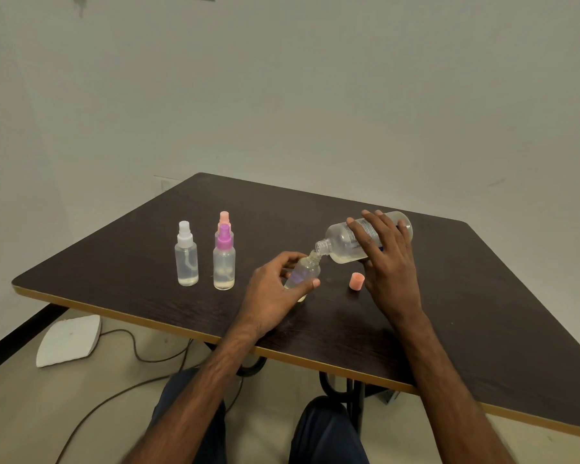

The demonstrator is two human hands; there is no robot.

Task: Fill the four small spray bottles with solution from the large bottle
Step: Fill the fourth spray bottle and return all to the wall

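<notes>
We find the left hand gripping an open small bottle tilted over the worktop, the right hand wrapped round the tipped large bottle; we judge both light, smooth, best held mid-body.

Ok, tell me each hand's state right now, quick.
Left hand: holding the small clear uncapped spray bottle, tilted.
Right hand: holding the large clear plastic bottle, tipped towards the small one's mouth.
</notes>
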